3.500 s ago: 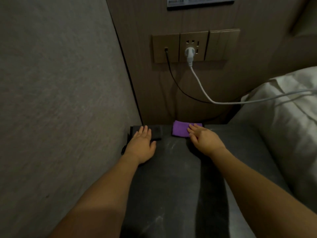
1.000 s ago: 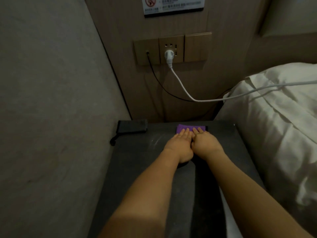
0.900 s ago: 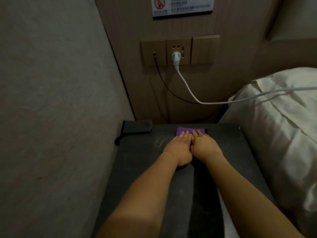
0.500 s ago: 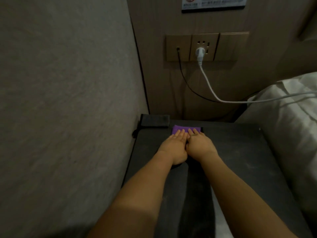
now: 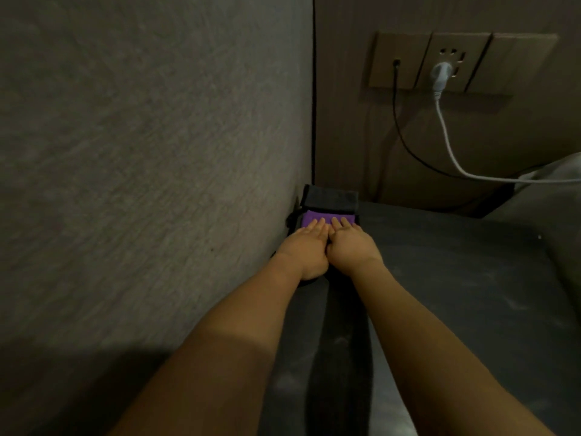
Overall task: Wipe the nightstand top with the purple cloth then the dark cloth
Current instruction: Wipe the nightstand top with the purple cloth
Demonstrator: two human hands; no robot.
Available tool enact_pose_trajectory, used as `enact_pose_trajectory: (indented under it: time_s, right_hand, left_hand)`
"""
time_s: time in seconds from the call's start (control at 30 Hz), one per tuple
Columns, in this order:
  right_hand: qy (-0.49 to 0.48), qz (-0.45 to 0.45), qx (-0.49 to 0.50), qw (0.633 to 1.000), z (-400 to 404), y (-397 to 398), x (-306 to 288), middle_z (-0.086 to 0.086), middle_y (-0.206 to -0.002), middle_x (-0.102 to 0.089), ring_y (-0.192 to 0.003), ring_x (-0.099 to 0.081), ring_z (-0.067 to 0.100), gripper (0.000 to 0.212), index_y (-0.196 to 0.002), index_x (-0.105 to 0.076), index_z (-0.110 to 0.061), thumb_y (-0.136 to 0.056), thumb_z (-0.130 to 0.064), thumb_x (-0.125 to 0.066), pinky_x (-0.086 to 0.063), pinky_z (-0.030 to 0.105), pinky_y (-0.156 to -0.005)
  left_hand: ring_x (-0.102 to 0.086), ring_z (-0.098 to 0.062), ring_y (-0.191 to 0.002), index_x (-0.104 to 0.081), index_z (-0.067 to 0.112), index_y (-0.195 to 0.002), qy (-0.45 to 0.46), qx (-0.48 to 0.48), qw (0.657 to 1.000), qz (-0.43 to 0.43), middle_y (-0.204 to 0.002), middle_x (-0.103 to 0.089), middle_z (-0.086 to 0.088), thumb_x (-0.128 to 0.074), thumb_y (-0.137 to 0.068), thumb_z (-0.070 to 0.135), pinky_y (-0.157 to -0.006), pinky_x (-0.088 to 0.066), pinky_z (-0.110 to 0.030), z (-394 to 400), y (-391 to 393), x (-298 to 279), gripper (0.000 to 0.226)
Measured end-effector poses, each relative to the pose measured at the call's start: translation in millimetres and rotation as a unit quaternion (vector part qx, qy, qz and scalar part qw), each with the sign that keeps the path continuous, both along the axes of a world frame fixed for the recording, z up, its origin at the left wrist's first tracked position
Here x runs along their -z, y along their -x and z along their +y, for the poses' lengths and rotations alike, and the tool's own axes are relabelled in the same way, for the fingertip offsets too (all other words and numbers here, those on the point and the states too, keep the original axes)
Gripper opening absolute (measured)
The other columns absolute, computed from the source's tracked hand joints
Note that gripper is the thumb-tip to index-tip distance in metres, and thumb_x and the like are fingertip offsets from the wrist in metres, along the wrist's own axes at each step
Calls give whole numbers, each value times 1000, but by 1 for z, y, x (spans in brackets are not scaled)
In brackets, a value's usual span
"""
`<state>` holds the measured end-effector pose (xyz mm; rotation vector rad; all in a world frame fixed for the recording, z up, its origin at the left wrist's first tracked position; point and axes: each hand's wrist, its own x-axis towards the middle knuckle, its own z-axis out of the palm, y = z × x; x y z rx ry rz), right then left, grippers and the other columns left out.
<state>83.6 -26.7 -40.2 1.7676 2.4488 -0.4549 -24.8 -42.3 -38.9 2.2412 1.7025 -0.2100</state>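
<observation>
Left hand (image 5: pixel 306 247) and right hand (image 5: pixel 349 245) press flat, fingers straight and together, on the purple cloth (image 5: pixel 327 217), which touches the dark cloth (image 5: pixel 330 199) at the nightstand's (image 5: pixel 456 278) back-left corner.

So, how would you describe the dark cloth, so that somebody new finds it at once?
Start at the wall socket panel and go down to the nightstand top, then to its far left corner beside the grey wall. The dark cloth lies folded there, just behind the purple cloth under both hands. It is charcoal grey, not purple, and no hand touches it.
</observation>
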Motion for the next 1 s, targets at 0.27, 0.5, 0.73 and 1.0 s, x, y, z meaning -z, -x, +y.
enact_pose_trajectory:
  time_s: [0.27,0.5,0.73,1.0]
  right_hand:
    - [3,17,-19,1000,-5,12,-1,8,-160,-18,-148,-16,22,57,-150,-22,-10,-96,-21,-36,-14,35,-121]
    - [-5,30,-16,999,-23,3,3,7,-160,-18,-148,-15,21,55,-150,-21,-11,-98,-23,-34,-13,35,-121]
    - [-32,45,20,998,-30,-39,3,2,-159,-23,-147,-18,17,55,-149,-26,-16,-96,-21,-39,-17,30,-119]
    - [-43,22,111,993,-43,-132,0,-2,-159,-22,-147,-18,14,54,-149,-24,-22,-97,-22,-40,-20,30,-119]
  left_hand:
    - [0,-20,-152,0,5,-155,12,-20,1000,11,-164,2,-11,-39,-97,26,-123,-3,-31,-6,13,-2,73]
    - [-1,-20,-152,-2,7,-155,13,-31,999,-4,-164,0,-10,-37,-98,27,-122,-2,-32,-23,5,2,70]
    - [1,-20,-152,-3,8,-156,34,-10,998,-43,-164,1,-9,-33,-100,28,-122,-2,-33,-24,-32,-2,66]
    - [1,-20,-152,-4,8,-156,24,67,996,-63,-164,0,-8,-30,-101,30,-123,-1,-34,-17,-127,4,65]
